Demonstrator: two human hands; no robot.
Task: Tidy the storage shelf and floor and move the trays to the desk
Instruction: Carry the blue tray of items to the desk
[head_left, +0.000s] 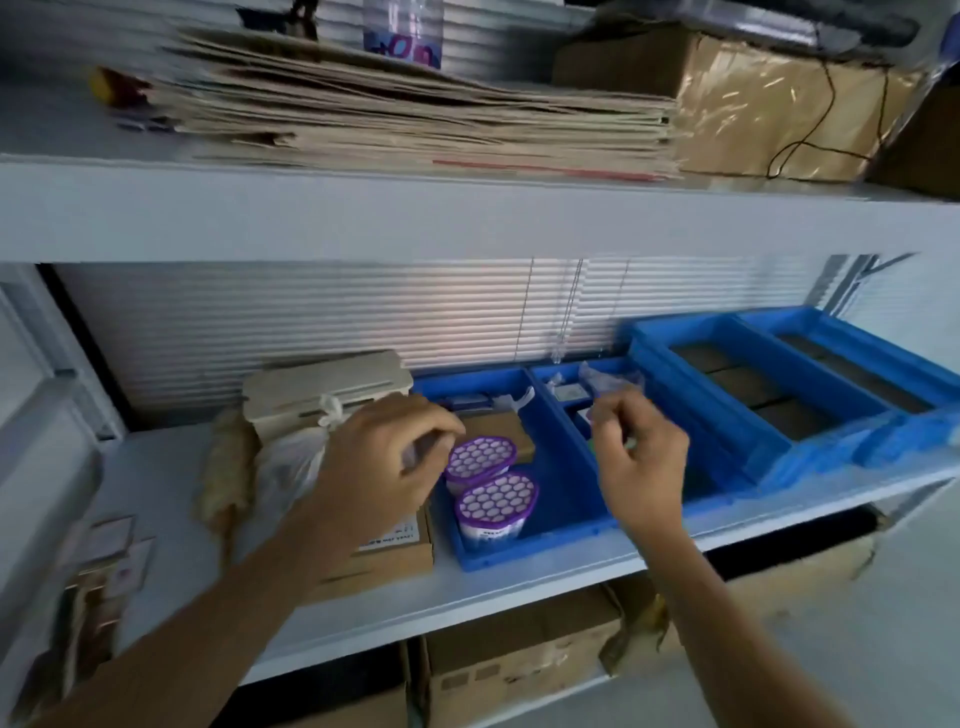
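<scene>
Several blue plastic trays stand side by side on the middle shelf (519, 587). The left tray (550, 540) holds two tubs with purple honeycomb lids (480, 457) (496, 499) and a small cardboard box. My left hand (379, 462) hovers at this tray's left wall, fingers curled right beside the rear tub. My right hand (641, 462) is over the second tray (691, 499), fingers bent. What either hand grips is hidden by blur. Two more trays (769, 431) at the right hold dark blocks.
Left of the trays lie a flat cardboard box (384, 561), a white plastic bag (291, 467) and a beige device (322, 389). The upper shelf carries flattened cardboard (405, 119), a bottle and a taped box (769, 109). More cartons (519, 660) sit below.
</scene>
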